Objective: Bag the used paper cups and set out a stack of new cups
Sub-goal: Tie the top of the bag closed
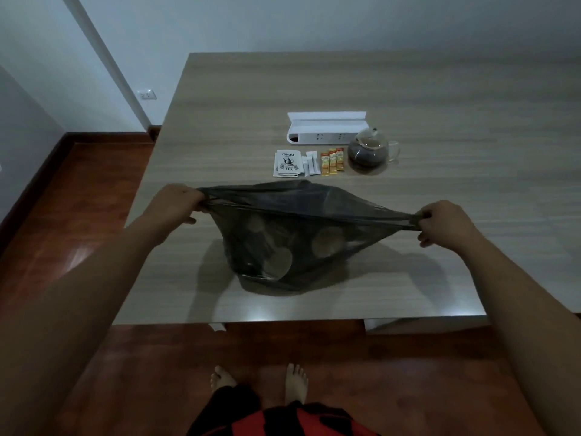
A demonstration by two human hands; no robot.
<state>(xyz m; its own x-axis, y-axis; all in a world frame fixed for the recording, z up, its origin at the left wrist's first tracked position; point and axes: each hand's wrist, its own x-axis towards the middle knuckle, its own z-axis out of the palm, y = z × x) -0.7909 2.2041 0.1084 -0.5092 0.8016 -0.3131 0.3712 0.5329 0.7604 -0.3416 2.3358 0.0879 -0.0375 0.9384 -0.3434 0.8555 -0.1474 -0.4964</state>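
A thin dark plastic bag (295, 215) hangs just above the wooden table (440, 121), its bottom resting near the front edge. Through the plastic show the round bottoms of used paper cups (327, 243). My left hand (180, 201) grips the bag's left rim corner. My right hand (443, 223) grips the right rim corner. The rim is pulled taut between them, stretched flat and wide.
Behind the bag lie a tea packet (287, 164), white sachets (310, 163) and orange sachets (332, 161). A glass teapot (368, 151) with dark tea stands to their right. A long white open box (325, 129) lies behind. Bare feet (294, 383) stand on the wooden floor below.
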